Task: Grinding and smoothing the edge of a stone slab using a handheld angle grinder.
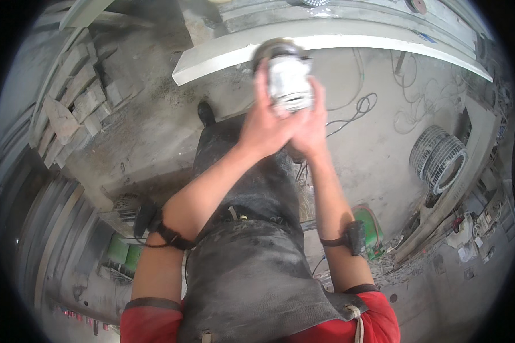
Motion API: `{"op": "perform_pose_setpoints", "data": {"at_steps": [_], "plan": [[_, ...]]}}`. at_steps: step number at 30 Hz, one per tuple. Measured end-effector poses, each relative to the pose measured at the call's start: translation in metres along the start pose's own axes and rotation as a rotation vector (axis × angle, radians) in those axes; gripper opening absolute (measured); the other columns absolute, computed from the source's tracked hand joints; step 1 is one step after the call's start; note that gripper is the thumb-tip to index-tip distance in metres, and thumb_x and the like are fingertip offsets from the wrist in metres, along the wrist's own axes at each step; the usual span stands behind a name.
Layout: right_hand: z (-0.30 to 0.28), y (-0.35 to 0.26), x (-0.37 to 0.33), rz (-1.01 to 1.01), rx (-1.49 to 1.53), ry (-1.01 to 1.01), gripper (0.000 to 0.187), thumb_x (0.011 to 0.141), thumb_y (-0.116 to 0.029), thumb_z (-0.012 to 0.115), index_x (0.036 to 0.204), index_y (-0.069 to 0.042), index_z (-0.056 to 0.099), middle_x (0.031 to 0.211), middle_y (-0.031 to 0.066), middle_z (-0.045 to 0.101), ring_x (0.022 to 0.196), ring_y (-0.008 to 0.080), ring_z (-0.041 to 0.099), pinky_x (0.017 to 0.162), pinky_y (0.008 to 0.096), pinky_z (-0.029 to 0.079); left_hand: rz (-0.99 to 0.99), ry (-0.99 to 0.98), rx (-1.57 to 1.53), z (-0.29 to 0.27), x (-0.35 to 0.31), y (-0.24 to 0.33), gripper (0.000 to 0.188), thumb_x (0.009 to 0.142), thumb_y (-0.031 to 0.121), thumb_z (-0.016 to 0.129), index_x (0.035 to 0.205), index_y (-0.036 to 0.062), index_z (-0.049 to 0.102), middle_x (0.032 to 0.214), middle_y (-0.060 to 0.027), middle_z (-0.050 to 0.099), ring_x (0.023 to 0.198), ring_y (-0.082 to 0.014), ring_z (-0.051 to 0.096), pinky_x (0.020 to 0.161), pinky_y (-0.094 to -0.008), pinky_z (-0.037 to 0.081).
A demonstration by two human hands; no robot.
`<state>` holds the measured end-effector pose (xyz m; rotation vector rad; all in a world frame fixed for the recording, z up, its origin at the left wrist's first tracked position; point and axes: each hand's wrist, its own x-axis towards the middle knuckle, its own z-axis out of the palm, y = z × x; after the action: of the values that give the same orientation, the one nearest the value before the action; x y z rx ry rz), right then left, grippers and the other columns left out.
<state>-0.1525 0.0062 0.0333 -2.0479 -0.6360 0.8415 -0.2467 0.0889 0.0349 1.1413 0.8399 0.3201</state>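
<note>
Both hands are closed around a dust-whitened angle grinder (289, 80). My left hand (267, 124) wraps its left side, and my right hand (309, 127) grips it from the right, lower down. The grinder's dark round front end lies over the edge of a long pale slab (360, 42), which runs across the top of the view. Motion blurs the tool, so I cannot tell whether its disc touches the slab. My wrists are close together, and some fingers are hidden behind the grinder's body.
Stacked stone offcuts (74, 111) lie at the left. A black cable (363, 106) loops over the dusty floor at the right, near two worn tyres (439, 158). A green object (371, 230) lies beside my right forearm. My dark apron (249, 274) hangs below my hands.
</note>
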Motion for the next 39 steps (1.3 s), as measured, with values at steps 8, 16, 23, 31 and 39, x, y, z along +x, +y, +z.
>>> {"op": "perform_pose_setpoints", "data": {"at_steps": [8,16,23,31,39], "plan": [[0.006,0.014,-0.006,0.107,0.280,0.144,0.090,0.075,-0.034,0.087,0.144,-0.003,0.039,0.131,0.0197,0.060,0.119,0.0266,0.061,0.099,0.0375,0.049,-0.211,-0.200,0.426,-0.001,0.013,0.026,0.111,0.081,0.033,0.075,0.159,0.0072,0.001,0.140,-0.0261,0.053,0.125,-0.0375,0.059,0.105,-0.0442,0.047],[0.046,-0.032,-0.004,-0.025,-0.119,-0.321,0.094,0.068,-0.048,0.083,0.142,-0.007,0.043,0.116,0.0283,0.067,0.105,0.0461,0.066,0.090,0.0481,0.054,0.112,0.173,-0.074,-0.054,-0.038,-0.019,0.093,0.088,0.016,0.071,0.152,0.0034,0.003,0.144,-0.0174,0.045,0.130,-0.0248,0.051,0.109,-0.0388,0.042],[-0.041,0.019,0.014,0.042,-0.022,0.047,0.085,0.077,-0.037,0.084,0.143,-0.006,0.041,0.126,0.0220,0.064,0.118,0.0327,0.063,0.099,0.0418,0.050,-0.044,-0.048,0.238,0.040,0.021,0.003,0.115,0.080,0.031,0.076,0.157,0.0065,-0.006,0.138,-0.0275,0.054,0.120,-0.0369,0.062,0.103,-0.0434,0.050],[-0.030,0.016,0.014,0.158,0.263,0.214,0.079,0.085,-0.024,0.080,0.145,0.002,0.036,0.132,0.0165,0.060,0.118,0.0221,0.060,0.100,0.0353,0.049,-0.121,-0.289,0.484,0.029,0.038,0.031,0.118,0.074,0.044,0.074,0.158,0.0079,-0.001,0.108,-0.0301,0.069,0.095,-0.0458,0.070,0.090,-0.0458,0.056],[0.100,-0.057,-0.023,0.006,-0.099,-0.305,0.087,0.072,-0.050,0.078,0.141,-0.009,0.043,0.112,0.0282,0.068,0.104,0.0467,0.066,0.091,0.0484,0.055,0.113,0.122,-0.109,-0.117,-0.057,-0.013,0.096,0.087,0.013,0.070,0.153,0.0054,0.001,0.145,-0.0149,0.042,0.132,-0.0245,0.048,0.111,-0.0405,0.041]]}}
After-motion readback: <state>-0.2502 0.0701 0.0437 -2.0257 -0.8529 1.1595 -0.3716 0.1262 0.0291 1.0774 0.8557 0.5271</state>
